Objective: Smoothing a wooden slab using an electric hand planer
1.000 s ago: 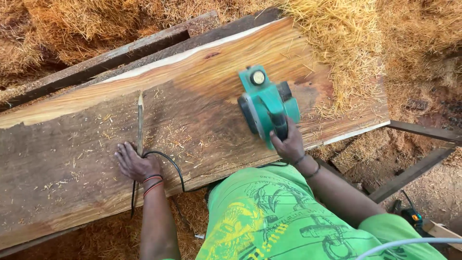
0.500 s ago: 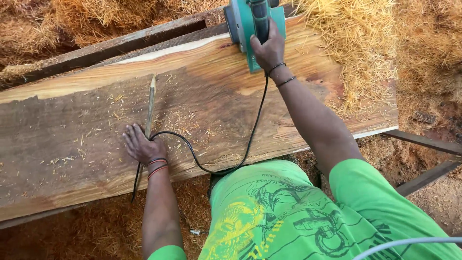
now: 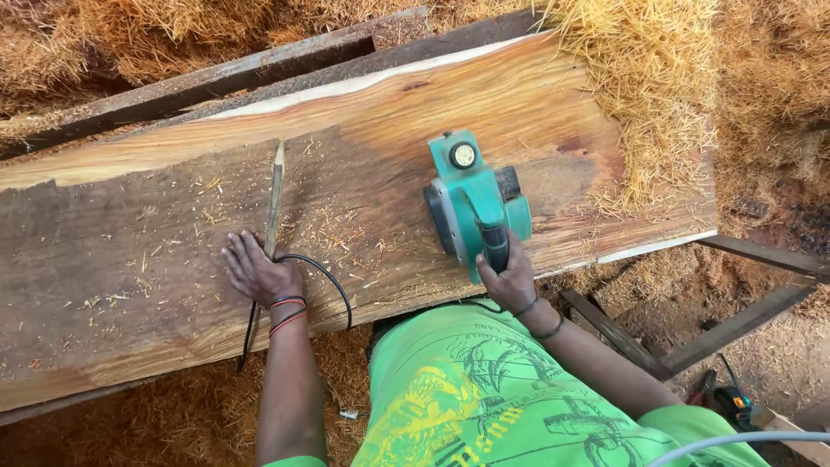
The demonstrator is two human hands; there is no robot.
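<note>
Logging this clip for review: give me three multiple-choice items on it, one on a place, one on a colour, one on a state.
1. Where does the left hand rest?
A. flat on the plank
B. on the planer
C. in the shavings

2. What colour is the electric planer?
A. red
B. teal green
C. yellow

3. How is the right hand?
A. open in the air
B. flat on the wood
C. closed round the planer's rear handle

Answers: 1 A, the palm lies on the plank beside the black cord and pencil; 2 B, its body is teal green; 3 C, the fingers wrap the handle.
</note>
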